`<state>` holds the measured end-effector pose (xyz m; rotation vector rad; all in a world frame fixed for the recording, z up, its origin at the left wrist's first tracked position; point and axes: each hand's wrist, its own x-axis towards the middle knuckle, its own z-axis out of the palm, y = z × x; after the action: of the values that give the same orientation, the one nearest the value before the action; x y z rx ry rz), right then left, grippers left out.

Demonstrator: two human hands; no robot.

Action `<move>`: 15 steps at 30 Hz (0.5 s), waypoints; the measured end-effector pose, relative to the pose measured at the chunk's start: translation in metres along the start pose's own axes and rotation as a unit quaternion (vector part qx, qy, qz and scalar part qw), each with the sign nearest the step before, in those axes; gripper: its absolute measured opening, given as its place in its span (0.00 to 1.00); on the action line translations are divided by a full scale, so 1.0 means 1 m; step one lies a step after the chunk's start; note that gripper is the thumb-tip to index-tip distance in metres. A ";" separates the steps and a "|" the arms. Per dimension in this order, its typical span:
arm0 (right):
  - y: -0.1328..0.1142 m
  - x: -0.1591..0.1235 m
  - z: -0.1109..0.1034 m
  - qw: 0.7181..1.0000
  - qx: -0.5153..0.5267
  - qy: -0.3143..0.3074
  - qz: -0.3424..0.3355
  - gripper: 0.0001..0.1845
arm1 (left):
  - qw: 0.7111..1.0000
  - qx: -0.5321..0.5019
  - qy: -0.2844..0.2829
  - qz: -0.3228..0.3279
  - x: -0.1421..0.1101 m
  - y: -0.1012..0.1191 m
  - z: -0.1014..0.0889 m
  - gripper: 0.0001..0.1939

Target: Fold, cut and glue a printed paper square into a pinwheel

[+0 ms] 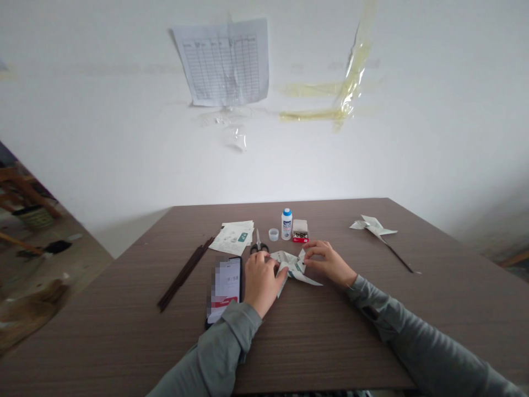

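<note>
Paper pinwheel (292,266) is held down on the brown tabletop (322,353), just beside scissors (258,245). It is gripped from one side by the closed left hand (260,284), and its folds are pinched by the curled right hand (328,263).

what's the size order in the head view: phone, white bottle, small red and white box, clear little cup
1. phone, though it lies nearest the camera
2. white bottle and small red and white box: too alike to rank, the bottle is taller, the box wider
3. clear little cup
</note>
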<state>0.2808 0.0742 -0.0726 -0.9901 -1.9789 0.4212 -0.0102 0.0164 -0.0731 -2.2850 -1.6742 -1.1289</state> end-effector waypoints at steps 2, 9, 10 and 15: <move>0.003 -0.001 0.002 1.000 -0.009 -0.010 -0.009 0.21 | 1.000 -0.002 -0.012 -0.008 0.001 0.002 0.000 0.08; 0.008 -0.004 0.004 0.999 -0.024 -0.029 -0.014 0.16 | 0.999 -0.030 -0.005 -0.021 0.001 0.005 0.002 0.07; 0.008 -0.004 0.004 0.999 -0.026 -0.032 -0.010 0.15 | 0.999 -0.032 0.002 -0.019 0.001 0.005 0.002 0.07; 0.004 -0.005 0.003 0.999 -0.026 -0.028 -0.033 0.12 | 0.997 -0.064 0.034 -0.006 0.003 0.003 0.000 0.08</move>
<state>0.2815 0.0725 -0.0797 -0.9518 -2.0760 0.3673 -0.0072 0.0176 -0.0700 -2.2845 -1.6384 -1.3376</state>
